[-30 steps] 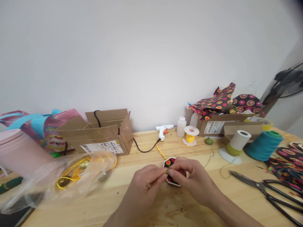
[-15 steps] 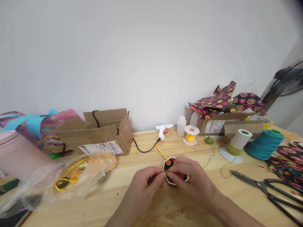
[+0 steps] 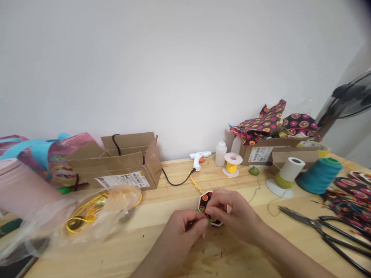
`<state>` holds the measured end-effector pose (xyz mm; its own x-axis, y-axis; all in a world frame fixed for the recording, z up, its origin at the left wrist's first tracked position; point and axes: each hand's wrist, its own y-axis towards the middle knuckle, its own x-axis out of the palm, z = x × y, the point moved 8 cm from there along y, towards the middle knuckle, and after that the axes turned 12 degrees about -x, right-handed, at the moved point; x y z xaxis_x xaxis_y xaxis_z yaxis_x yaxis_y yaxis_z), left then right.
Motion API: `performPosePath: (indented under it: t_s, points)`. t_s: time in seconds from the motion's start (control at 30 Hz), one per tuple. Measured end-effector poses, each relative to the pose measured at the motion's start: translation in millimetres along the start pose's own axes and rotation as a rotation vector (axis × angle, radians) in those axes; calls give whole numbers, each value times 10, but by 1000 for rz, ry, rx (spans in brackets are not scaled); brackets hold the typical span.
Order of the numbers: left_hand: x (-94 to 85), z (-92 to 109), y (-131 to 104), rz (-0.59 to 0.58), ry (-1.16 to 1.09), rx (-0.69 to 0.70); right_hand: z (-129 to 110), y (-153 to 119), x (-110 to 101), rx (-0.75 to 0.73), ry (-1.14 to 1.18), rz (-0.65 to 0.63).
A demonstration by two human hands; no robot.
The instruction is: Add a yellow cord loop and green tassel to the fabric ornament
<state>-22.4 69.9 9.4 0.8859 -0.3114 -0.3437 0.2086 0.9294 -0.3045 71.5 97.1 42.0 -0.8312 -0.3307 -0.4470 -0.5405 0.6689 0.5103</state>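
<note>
An octagonal piece (image 3: 204, 197) with a pale rim and black floral fabric lies on the wooden table, a twisted yellow cord running from its top. My right hand (image 3: 232, 208) covers its right side, thumb and forefinger pinched over the middle. Just left of and below the piece, my left hand (image 3: 185, 231) is closed, thumb against forefinger. What either pinch holds is too small to make out; some green shows on the piece by the fingertips.
Large black scissors (image 3: 314, 224) lie at the right, near a green thread spool (image 3: 284, 180) and a teal cone (image 3: 320, 175). Behind are a glue gun (image 3: 197, 160), a yellow spool (image 3: 232, 166) and cardboard boxes (image 3: 124, 168). A plastic bag (image 3: 113, 208) is at left.
My left hand has shifted slightly right and down, and its fingertips now sit lower than those of my right hand. More of the piece's middle shows. The view has shifted slightly.
</note>
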Motion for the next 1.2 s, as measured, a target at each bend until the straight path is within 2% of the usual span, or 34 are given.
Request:
performPosePath:
  t_s: [0.07, 0.13, 0.2, 0.3, 0.4, 0.57, 0.77, 0.87, 1.0, 1.2]
  points:
    - [-13, -24, 14, 9, -33, -22, -254, 3, -9, -265, -242, -29]
    - [-57, -33, 26, 41, -85, -26, -424, -34, 15, -438, -385, -48]
    - [-110, -34, 32, 73, -158, -24, -507, -66, 30, -511, -464, -43]
    - [-155, -16, 26, 92, -266, -10, -548, -89, 28, -534, -503, -1]
    - [-169, 11, 8, 120, -290, 7, -543, -92, 41, -523, -472, 27]
    - [-173, 33, -22, 175, -209, 26, -518, -74, 31, -473, -411, 78]
    - [-164, 166, -110, 262, 147, 141, -447, -25, -38, -377, -314, 99]
    - [-79, 265, -158, 231, 286, 257, -348, 8, -100, -272, -235, 111]
    - [-27, 316, -197, 208, 338, 383, -196, 20, -117, -138, -152, 121]
    - [-86, 312, -188, 219, 322, 367, -15, -18, -48, -20, -149, 110]
